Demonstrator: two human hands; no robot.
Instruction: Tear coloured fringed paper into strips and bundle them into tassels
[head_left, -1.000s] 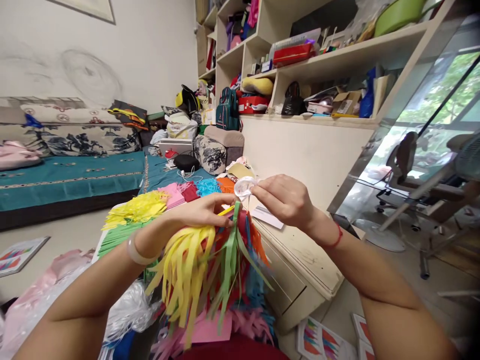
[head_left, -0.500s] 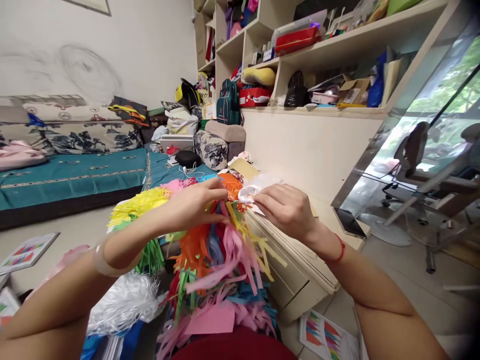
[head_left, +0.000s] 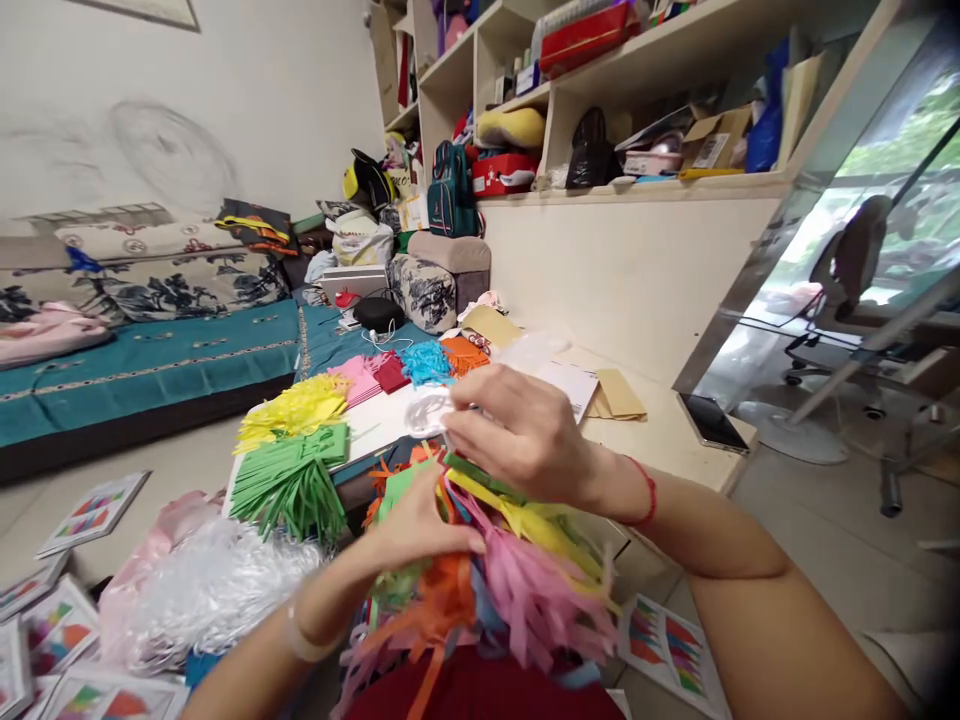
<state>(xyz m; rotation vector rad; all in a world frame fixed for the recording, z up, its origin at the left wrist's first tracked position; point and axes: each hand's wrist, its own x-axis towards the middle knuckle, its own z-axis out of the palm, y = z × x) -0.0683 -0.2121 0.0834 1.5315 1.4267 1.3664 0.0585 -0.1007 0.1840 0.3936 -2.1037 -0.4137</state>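
Note:
My left hand (head_left: 424, 525) is closed around the gathered top of a bunch of paper tassels (head_left: 532, 590). Pink, yellow, orange, green and blue fringed strips hang from it over my lap. Just above, my right hand (head_left: 517, 430) pinches a white ring-shaped coil (head_left: 427, 412), perhaps of string or tape; its fingertips touch the coil's right edge. Beyond my hands, green fringed paper (head_left: 289, 480), yellow fringed paper (head_left: 292, 412), pink paper (head_left: 357, 378) and blue fringed paper (head_left: 426, 362) lie on a white surface.
White shiny strands (head_left: 217, 590) are heaped at lower left, near several printed packets (head_left: 94, 515) on the floor. A phone (head_left: 712, 422) and brown paper (head_left: 616, 395) lie on the cream surface at right. A teal-covered sofa (head_left: 150, 360) stands behind.
My right hand has moved left with the white coil, over the tassel bunch. My left hand has come down and nearer, gripping the bunch's top. The view has shifted slightly.

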